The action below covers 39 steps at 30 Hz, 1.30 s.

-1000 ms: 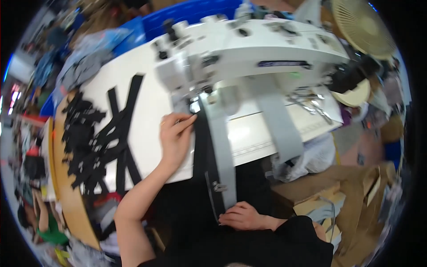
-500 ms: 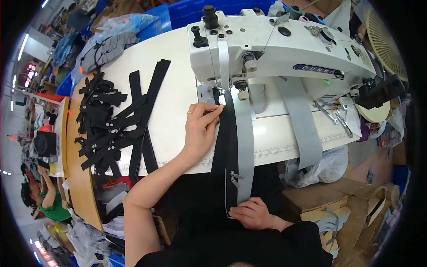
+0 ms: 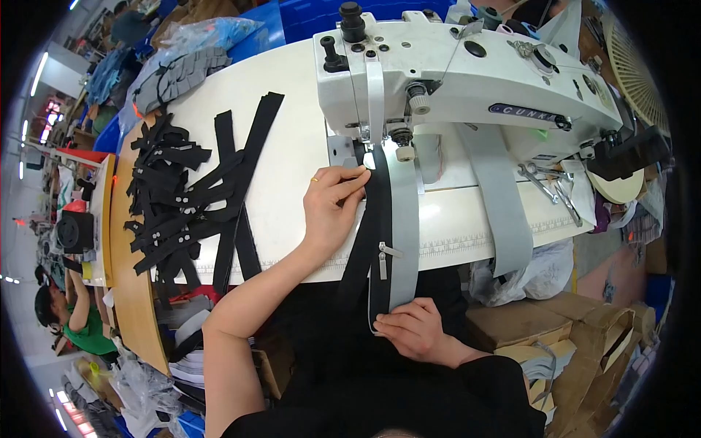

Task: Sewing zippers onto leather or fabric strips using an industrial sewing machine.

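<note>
A white sewing machine (image 3: 467,73) stands on a white table (image 3: 285,153). A black zipper strip (image 3: 372,233) lies against a grey fabric strip (image 3: 403,226) and runs from under the needle area down over the table's front edge. My left hand (image 3: 332,204) lies flat on the table, its fingertips pressing the black strip just left of the presser foot. My right hand (image 3: 416,330) pinches the lower end of both strips below the table edge. A metal zipper slider (image 3: 382,255) sits halfway along the strip.
A pile of black straps (image 3: 182,204) lies on the table's left part. A second grey strip (image 3: 504,212) hangs over the front edge at right, near scissors (image 3: 540,182). Cardboard boxes (image 3: 577,328) stand lower right. Another person in green (image 3: 80,321) works at far left.
The view has shifted and come closer to the machine. My left hand stays by the presser foot; my right hand keeps hold of the strip ends, now slightly further right.
</note>
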Each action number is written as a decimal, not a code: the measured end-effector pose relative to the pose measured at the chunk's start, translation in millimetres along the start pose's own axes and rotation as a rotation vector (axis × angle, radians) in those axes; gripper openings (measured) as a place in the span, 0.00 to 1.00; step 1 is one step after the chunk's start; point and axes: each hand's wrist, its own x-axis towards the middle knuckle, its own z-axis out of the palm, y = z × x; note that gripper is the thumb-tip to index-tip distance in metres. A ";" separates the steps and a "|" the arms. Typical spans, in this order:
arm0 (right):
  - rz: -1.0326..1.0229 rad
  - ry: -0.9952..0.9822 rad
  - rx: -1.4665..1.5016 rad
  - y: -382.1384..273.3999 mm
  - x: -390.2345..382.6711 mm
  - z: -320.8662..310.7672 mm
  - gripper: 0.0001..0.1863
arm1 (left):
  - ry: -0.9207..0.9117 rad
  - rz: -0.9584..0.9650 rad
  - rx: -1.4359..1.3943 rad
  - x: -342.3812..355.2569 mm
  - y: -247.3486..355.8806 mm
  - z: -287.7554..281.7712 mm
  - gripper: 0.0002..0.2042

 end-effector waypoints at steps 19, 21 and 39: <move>0.097 0.157 -0.106 27.4 57.4 -4.1 0.13 | -0.023 -0.085 -0.120 1.4 -4.5 -0.7 0.15; 0.100 0.153 -0.105 32.1 61.9 -6.3 0.13 | -0.032 -0.068 -0.091 0.4 -2.9 -1.0 0.15; 0.178 0.246 -0.162 43.9 77.8 -2.4 0.12 | -0.110 -0.199 -0.271 -3.2 -4.7 -2.4 0.15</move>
